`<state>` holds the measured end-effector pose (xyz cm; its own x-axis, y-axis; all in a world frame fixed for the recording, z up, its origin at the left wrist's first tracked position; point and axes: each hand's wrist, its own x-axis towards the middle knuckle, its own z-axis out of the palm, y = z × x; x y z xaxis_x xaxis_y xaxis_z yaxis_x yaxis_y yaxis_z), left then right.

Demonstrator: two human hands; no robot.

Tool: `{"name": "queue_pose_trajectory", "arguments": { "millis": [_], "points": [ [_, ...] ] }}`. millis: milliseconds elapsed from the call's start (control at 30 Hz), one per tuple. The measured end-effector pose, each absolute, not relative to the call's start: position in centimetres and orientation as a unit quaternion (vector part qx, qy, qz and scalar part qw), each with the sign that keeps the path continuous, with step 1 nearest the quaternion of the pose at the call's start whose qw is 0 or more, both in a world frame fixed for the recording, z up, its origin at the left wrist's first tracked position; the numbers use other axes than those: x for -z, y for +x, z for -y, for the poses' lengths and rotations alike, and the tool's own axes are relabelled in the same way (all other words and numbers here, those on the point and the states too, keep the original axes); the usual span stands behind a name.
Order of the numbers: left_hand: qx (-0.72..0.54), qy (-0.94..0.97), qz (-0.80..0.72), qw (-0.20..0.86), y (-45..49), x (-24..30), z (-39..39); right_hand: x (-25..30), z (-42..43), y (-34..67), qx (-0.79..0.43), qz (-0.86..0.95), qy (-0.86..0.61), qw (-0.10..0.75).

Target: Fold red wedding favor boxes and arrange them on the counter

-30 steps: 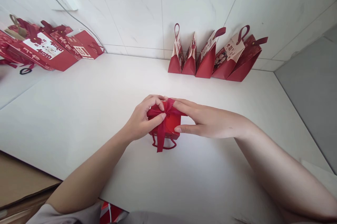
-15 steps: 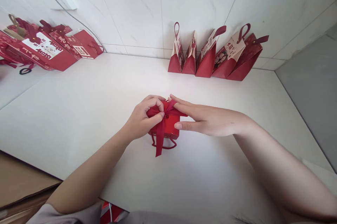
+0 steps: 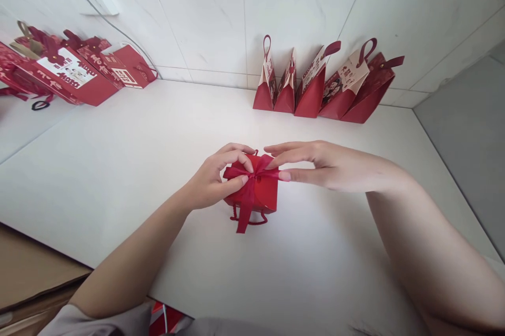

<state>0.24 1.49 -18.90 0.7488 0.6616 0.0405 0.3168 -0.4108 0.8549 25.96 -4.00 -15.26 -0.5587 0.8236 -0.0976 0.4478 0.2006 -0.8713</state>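
A small red gift box (image 3: 262,194) sits mid-table on the white tabletop (image 3: 158,146), tied with a dark red ribbon bow (image 3: 252,172) whose tail hangs down toward me. My left hand (image 3: 213,181) pinches the bow's left loop between thumb and fingers. My right hand (image 3: 319,165) pinches the bow's right loop with thumb and forefinger, its other fingers stretched out above the box. A red cord handle shows under the box's near edge.
A row of several red gift bags (image 3: 323,83) stands against the tiled back wall. More red bags and boxes (image 3: 67,70) lie at the far left beside a white cable. A brown cardboard surface (image 3: 27,283) lies below the table's near left edge.
My right hand has lifted off the box's right side and shifted right, now pinching the bow's right loop. The box has turned slightly. My left hand has stayed on the left loop.
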Motion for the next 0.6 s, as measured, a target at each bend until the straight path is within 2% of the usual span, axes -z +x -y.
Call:
{"name": "queue_pose_trajectory", "arguments": {
  "millis": [167, 233, 400, 600],
  "points": [
    [-0.197, 0.817, -0.239, 0.487, -0.2, 18.7, -1.6, 15.5, 3.8, 26.0, -0.404, 0.698, -0.498, 0.318],
    [-0.215, 0.805, -0.240, 0.498, -0.3, 18.6, -1.4, 16.0, 3.7, 25.2, -0.399, 0.701, -0.485, 0.337],
    [-0.215, 0.833, -0.260, 0.438, 0.0, 18.4, -1.1, 17.0, 3.5, 23.9, -0.407, 0.754, -0.414, 0.307],
    [-0.197, 0.847, -0.284, 0.403, 0.2, 18.6, -1.4, 17.4, 3.1, 24.2, -0.428, 0.746, -0.436, 0.266]
  ]
}}
